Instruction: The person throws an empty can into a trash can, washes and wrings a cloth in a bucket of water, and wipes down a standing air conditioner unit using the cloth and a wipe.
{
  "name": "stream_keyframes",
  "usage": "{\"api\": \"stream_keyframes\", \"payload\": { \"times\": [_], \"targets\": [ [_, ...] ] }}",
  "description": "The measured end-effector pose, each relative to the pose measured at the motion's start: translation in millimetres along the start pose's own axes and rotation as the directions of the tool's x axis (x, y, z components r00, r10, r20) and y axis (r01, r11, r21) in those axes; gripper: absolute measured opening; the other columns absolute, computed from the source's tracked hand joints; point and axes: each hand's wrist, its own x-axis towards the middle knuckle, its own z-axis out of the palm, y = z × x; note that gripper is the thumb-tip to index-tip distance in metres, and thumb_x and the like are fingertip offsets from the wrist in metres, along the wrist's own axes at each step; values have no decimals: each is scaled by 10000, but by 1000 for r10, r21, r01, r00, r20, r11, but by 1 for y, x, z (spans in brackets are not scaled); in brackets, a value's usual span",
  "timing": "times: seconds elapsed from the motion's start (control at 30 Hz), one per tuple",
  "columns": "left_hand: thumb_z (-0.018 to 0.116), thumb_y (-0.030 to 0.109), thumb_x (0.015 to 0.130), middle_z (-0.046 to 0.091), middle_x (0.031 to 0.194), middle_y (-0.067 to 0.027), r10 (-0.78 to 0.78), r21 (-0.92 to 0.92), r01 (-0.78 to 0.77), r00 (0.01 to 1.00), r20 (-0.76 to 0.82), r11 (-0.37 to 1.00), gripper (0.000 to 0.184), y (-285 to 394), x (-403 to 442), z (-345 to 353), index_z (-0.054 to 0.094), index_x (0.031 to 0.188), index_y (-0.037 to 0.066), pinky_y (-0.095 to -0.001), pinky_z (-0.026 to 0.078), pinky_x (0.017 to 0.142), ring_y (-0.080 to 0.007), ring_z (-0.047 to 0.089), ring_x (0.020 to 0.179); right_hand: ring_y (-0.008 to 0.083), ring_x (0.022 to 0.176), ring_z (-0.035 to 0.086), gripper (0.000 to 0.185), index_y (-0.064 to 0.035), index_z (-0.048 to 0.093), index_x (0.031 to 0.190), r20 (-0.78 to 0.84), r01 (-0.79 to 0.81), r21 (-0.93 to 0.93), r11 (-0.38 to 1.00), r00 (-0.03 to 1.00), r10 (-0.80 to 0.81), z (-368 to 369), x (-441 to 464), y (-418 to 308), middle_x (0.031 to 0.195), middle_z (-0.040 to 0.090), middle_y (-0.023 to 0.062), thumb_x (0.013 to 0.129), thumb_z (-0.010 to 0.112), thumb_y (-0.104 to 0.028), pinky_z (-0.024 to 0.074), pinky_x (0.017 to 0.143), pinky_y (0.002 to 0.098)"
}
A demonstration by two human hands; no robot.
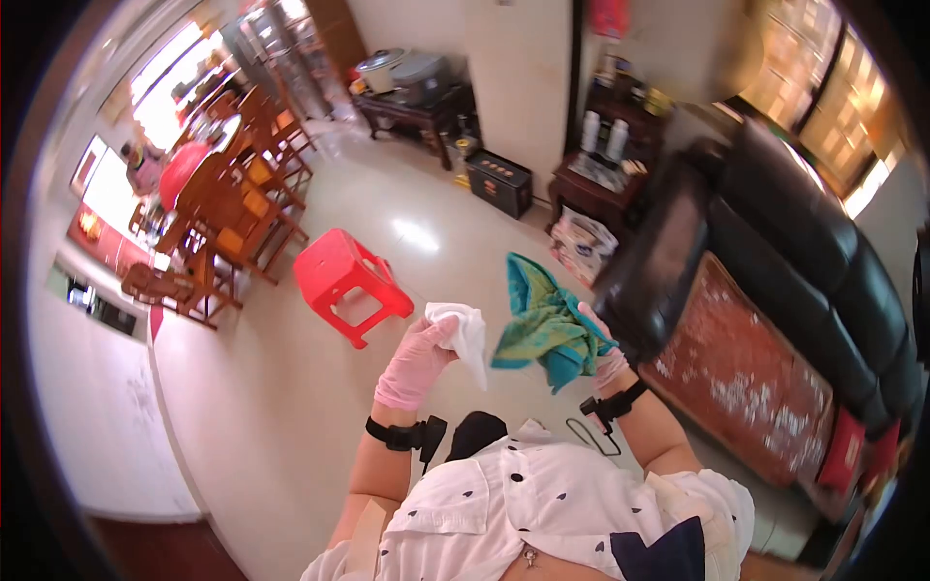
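My left hand [418, 362], in a pink glove, is closed on a thin white cloth [469, 339] that hangs down from the fingers. Bunched in my right hand [608, 364], also pink-gloved, is a green and teal towel [550, 324]; it covers most of the palm and some of the fingers. Both hands are held up in front of my body, apart from each other, and the two cloths do not touch. Just beyond my left hand, a red plastic stool [339, 276] stands on the floor.
To the right are a black leather sofa [775, 237] with a worn red-brown seat [746, 387] and a small side table [591, 189] with bottles. A black box [500, 182] stands near the wall. Wooden chairs [228, 208] surround a dining table at left, with a person [145, 169] beyond.
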Motion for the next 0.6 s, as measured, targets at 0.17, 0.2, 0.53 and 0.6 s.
{"api": "stream_keyframes", "payload": {
  "times": [0.17,0.2,0.53,0.6],
  "targets": [
    [607,218,890,605,1127,-103,111,-291,-134,989,-95,947,394,45,62,-66,517,1212,10,-439,486,906,-243,586,1050,275,1090,583,560,-22,393,1354,84,-127,-173,977,986,143,-21,146,-14,1275,536,155,932,519,-367,494,915,398],
    [604,212,891,608,1124,-108,109,-347,-129,991,-77,929,377,62,78,-75,528,1197,6,-458,481,919,-252,582,1063,283,1103,576,558,-23,392,1356,54,-198,-179,964,976,211,-10,176,-19,1285,528,154,935,514,-368,491,920,403],
    [612,151,866,619,1145,-131,-161,21,159,978,131,987,396,221,293,-173,529,1214,-21,-415,507,883,-256,593,1078,210,1078,584,790,29,258,1435,145,-428,-468,774,826,545,47,406,-137,1197,585,161,782,652,-181,448,945,324],
    [621,156,861,627,1122,-112,-234,89,222,957,172,971,385,242,338,-186,545,1197,-15,-381,503,865,-230,600,1040,210,1053,598,805,11,227,1450,56,-403,-431,808,881,469,67,449,-148,1212,579,159,787,643,-176,451,938,319]
  ]
}}
